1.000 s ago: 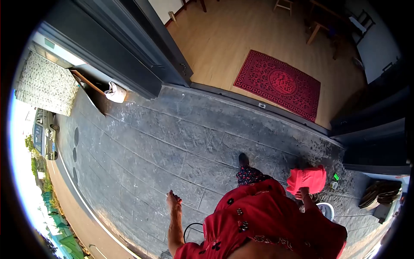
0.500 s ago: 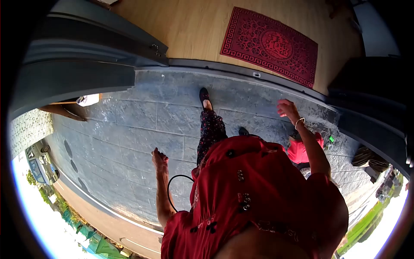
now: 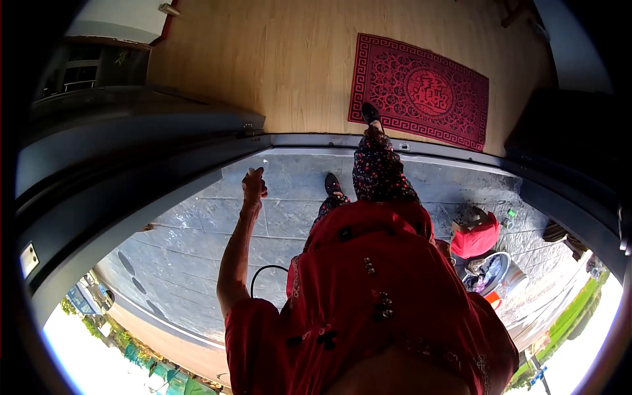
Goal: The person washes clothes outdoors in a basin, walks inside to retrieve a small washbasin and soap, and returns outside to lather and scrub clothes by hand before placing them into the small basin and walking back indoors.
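My left hand (image 3: 253, 185) swings forward at the left, over the grey stone paving (image 3: 217, 227) just short of the door sill. Its fingers are loosely curled, and nothing shows in them. At my right side, my right hand (image 3: 444, 249) is mostly covered by my red top (image 3: 395, 276); only a bit of it shows, with a bracelet at the wrist, so its fingers cannot be seen. One dark shoe (image 3: 371, 114) is on the near edge of a red patterned doormat (image 3: 421, 92) indoors. The other shoe (image 3: 333, 184) is behind on the paving.
A metal door sill (image 3: 309, 140) crosses ahead, with a wooden floor (image 3: 289, 66) beyond it. Dark door frames stand left (image 3: 138, 155) and right (image 3: 573, 204). On the right are a red bag (image 3: 476, 237) and a bucket (image 3: 507, 271) with things inside.
I have stepped forward, one foot now over the sill on the doormat. My left hand has swung forward; my right hand has swung back beside my body.
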The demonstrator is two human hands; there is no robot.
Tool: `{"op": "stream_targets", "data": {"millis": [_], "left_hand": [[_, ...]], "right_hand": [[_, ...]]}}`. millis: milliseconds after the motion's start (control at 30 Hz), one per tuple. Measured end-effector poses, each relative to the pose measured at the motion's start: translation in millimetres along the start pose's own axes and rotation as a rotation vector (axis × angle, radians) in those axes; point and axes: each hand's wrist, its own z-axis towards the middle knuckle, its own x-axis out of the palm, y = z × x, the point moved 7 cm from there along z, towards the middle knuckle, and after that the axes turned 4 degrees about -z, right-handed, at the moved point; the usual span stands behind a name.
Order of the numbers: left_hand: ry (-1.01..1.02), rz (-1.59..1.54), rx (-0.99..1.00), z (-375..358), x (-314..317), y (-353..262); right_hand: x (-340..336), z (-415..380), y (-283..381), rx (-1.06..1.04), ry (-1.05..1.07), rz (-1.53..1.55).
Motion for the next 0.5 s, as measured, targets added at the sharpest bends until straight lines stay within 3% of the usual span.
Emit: {"op": "stream_targets", "data": {"millis": [67,133,200,367,400,433,500], "left_hand": [[-0.004,0.000,0.018,26.7,29.1,-37.9],[0.050,-0.064,0.049,54.4,50.5,-66.6],[-0.079,-0.121,0.001,71.9,65.8,-93.5],[-0.113,-0.329,-0.005,100.2,94.0,-160.2],[-0.116,-0.334,-0.042,95.8,102.7,-174.9],[-0.139,-0.359,-0.027,95.2,106.4,-192.8],[-0.043,-0.544,-0.058,100.4,116.4,-221.0]], "right_hand": [[8.7,64.6,7.7,-0.129,0.072,0.046],[19.7,124.4,71.3,-0.420,0.335,-0.051],[24.8,96.9,187.4,-0.274,0.059,-0.095],[46.0,67.5,575.6,-0.366,0.155,-0.094],[48.2,65.6,646.7,-0.301,0.195,-0.045],[50.5,64.2,719.3,-0.409,0.051,0.004],[80.9,17.7,855.5,-0.725,0.027,-0.027]]}}
